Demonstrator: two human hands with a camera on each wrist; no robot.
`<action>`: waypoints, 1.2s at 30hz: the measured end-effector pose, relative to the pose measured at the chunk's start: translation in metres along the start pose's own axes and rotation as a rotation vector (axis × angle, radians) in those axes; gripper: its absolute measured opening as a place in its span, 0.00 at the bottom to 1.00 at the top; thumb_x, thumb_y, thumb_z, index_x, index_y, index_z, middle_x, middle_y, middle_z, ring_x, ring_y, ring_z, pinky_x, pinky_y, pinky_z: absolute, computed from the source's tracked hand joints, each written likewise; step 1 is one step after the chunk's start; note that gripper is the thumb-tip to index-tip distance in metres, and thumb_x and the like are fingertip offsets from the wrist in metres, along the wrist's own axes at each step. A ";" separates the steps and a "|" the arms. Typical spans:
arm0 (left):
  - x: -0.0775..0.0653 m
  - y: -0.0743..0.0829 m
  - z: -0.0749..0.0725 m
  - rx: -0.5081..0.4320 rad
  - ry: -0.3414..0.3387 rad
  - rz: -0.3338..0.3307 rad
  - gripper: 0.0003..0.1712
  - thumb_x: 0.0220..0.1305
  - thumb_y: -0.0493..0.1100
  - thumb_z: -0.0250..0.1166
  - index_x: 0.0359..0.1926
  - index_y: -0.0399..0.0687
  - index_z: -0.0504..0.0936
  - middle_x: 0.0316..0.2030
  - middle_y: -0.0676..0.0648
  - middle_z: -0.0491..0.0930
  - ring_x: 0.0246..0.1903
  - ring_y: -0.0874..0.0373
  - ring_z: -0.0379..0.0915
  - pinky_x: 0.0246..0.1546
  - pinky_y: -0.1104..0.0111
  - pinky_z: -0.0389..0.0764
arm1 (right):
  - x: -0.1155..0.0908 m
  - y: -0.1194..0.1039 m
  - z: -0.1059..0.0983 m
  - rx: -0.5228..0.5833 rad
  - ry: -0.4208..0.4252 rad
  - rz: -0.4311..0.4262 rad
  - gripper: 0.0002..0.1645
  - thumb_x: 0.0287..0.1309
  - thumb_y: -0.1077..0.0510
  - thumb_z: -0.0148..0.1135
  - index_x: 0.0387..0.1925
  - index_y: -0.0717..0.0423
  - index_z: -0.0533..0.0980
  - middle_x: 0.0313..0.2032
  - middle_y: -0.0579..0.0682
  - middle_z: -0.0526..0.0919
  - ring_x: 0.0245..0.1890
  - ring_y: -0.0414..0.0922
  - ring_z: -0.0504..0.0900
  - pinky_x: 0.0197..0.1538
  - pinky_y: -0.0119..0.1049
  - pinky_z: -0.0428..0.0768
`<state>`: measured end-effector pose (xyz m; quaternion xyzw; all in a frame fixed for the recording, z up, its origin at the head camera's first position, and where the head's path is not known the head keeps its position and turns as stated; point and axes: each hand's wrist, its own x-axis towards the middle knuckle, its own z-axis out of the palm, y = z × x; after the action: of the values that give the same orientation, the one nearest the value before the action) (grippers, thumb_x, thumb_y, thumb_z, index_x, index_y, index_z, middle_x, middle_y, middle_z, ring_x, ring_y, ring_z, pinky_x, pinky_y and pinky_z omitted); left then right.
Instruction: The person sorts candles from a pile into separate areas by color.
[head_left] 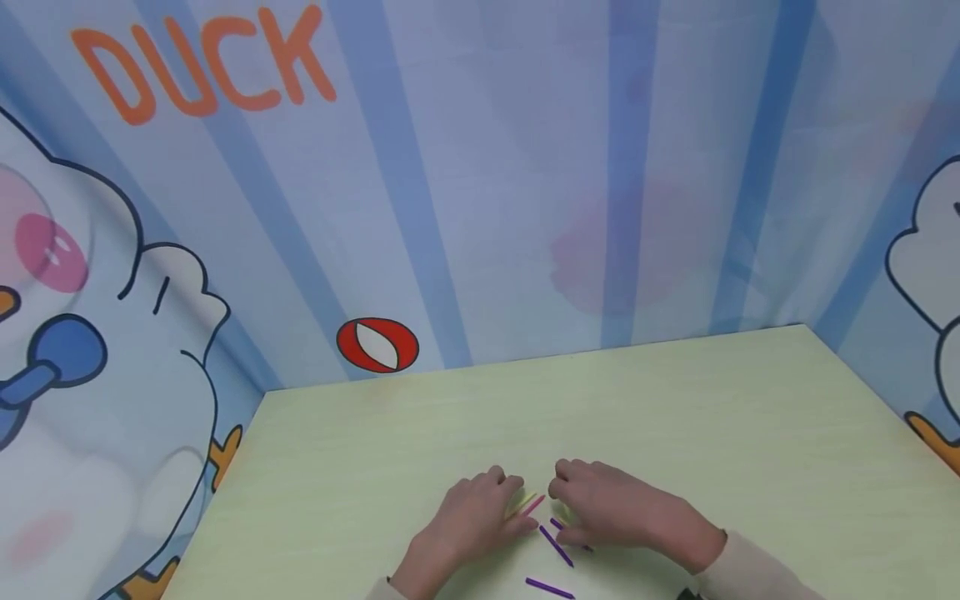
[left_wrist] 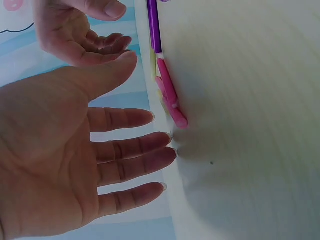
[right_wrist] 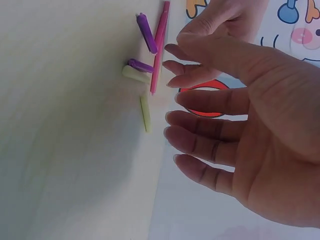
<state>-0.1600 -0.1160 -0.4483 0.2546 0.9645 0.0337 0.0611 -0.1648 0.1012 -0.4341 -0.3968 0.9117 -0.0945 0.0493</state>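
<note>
Both hands are over the tabletop, close to a loose scatter of slim pen-like sticks. My left hand [head_left: 474, 518] hovers palm down beside a pink stick [head_left: 533, 505] and a yellow stick [head_left: 521, 502]. In the left wrist view, its fingers [left_wrist: 135, 152] stretch out relaxed and apart, holding nothing. My right hand [head_left: 617, 503] is over another yellow stick and a purple stick [head_left: 557, 523], partly hiding both. Its fingers [right_wrist: 200, 140] are loosely extended in the right wrist view, also with nothing in them. Between the hands lies a second purple stick [head_left: 556, 546].
A further purple stick [head_left: 550, 588] lies nearer the front. The pale table [head_left: 375, 450] meets a blue striped cloth backdrop [head_left: 510, 208] with cartoon ducks at the back and sides. A red-and-white ball [head_left: 405, 343] is printed on it.
</note>
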 end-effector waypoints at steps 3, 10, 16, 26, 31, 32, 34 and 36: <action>-0.003 0.000 0.001 0.014 0.029 0.027 0.31 0.64 0.64 0.64 0.58 0.50 0.80 0.42 0.50 0.78 0.36 0.60 0.73 0.38 0.63 0.78 | 0.001 -0.002 0.002 -0.011 -0.027 0.003 0.18 0.55 0.45 0.71 0.39 0.54 0.80 0.31 0.40 0.70 0.27 0.37 0.66 0.36 0.35 0.74; -0.004 0.001 0.002 -0.010 0.007 0.033 0.27 0.61 0.62 0.69 0.53 0.50 0.82 0.33 0.54 0.73 0.29 0.63 0.65 0.32 0.68 0.73 | 0.001 -0.005 0.009 -0.030 -0.052 -0.001 0.10 0.54 0.52 0.72 0.31 0.52 0.78 0.25 0.39 0.68 0.23 0.37 0.65 0.36 0.36 0.75; -0.007 0.001 0.004 -0.018 0.004 0.051 0.22 0.59 0.56 0.73 0.49 0.50 0.83 0.30 0.56 0.68 0.26 0.64 0.62 0.28 0.70 0.69 | 0.000 -0.008 0.014 -0.066 -0.025 -0.035 0.06 0.54 0.56 0.70 0.29 0.50 0.78 0.24 0.40 0.67 0.22 0.37 0.64 0.34 0.35 0.74; -0.010 0.001 0.007 -0.010 0.022 0.052 0.20 0.55 0.53 0.75 0.46 0.52 0.84 0.31 0.55 0.72 0.30 0.64 0.67 0.30 0.69 0.72 | 0.000 -0.008 0.020 -0.041 -0.023 -0.055 0.09 0.56 0.57 0.71 0.24 0.49 0.78 0.23 0.38 0.67 0.21 0.36 0.63 0.33 0.31 0.71; -0.009 0.002 0.007 -0.006 0.020 0.059 0.18 0.56 0.53 0.75 0.45 0.53 0.84 0.31 0.56 0.72 0.30 0.63 0.66 0.30 0.69 0.72 | 0.000 -0.010 0.019 -0.041 -0.019 -0.057 0.10 0.58 0.59 0.69 0.22 0.49 0.78 0.23 0.39 0.67 0.21 0.37 0.63 0.31 0.31 0.70; -0.009 0.002 0.006 -0.006 0.017 0.059 0.17 0.56 0.53 0.75 0.45 0.54 0.84 0.31 0.56 0.72 0.30 0.63 0.66 0.30 0.69 0.72 | 0.000 -0.011 0.018 -0.047 -0.017 -0.057 0.11 0.58 0.59 0.69 0.22 0.49 0.78 0.23 0.39 0.67 0.20 0.37 0.63 0.31 0.31 0.70; -0.008 0.002 0.005 -0.007 0.014 0.060 0.16 0.57 0.53 0.75 0.44 0.54 0.85 0.31 0.56 0.72 0.30 0.63 0.67 0.30 0.69 0.72 | 0.000 -0.012 0.018 -0.048 -0.018 -0.049 0.12 0.59 0.60 0.68 0.22 0.49 0.77 0.23 0.40 0.67 0.20 0.37 0.63 0.30 0.31 0.69; -0.008 0.002 0.005 -0.009 0.013 0.058 0.16 0.57 0.53 0.75 0.44 0.54 0.85 0.31 0.56 0.72 0.30 0.63 0.67 0.30 0.69 0.72 | 0.000 -0.014 0.017 -0.056 -0.020 -0.045 0.12 0.59 0.60 0.68 0.22 0.50 0.77 0.24 0.40 0.66 0.20 0.37 0.63 0.29 0.30 0.69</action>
<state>-0.1516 -0.1180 -0.4521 0.2821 0.9569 0.0415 0.0552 -0.1516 0.0897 -0.4479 -0.4194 0.9043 -0.0661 0.0454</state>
